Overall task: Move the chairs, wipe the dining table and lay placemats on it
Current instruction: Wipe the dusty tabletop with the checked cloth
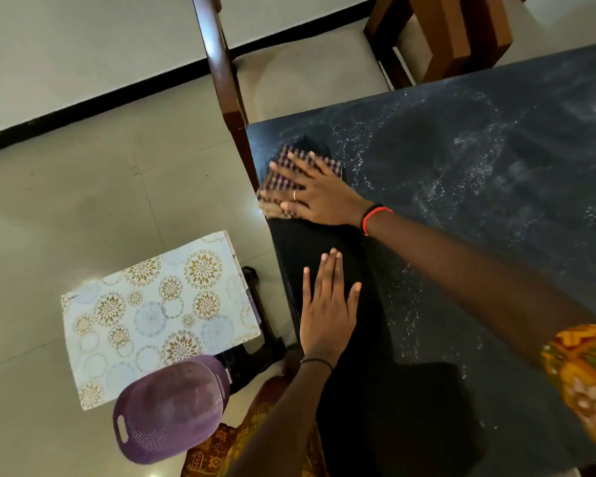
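Two hands lie flat, fingers spread: right hand [319,194] presses the checked cloth [289,177] on the dusty table [479,173]; left hand [327,304] rests bare.

Glossy pale tile floor [83,187], black skirting strip [117,94] along a light wall [66,46].

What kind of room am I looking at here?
Most likely a home dining area: a dark dining table with a wooden chair at its end, a tiled floor, and the right hand pressing a checked cloth on the dusty tabletop.
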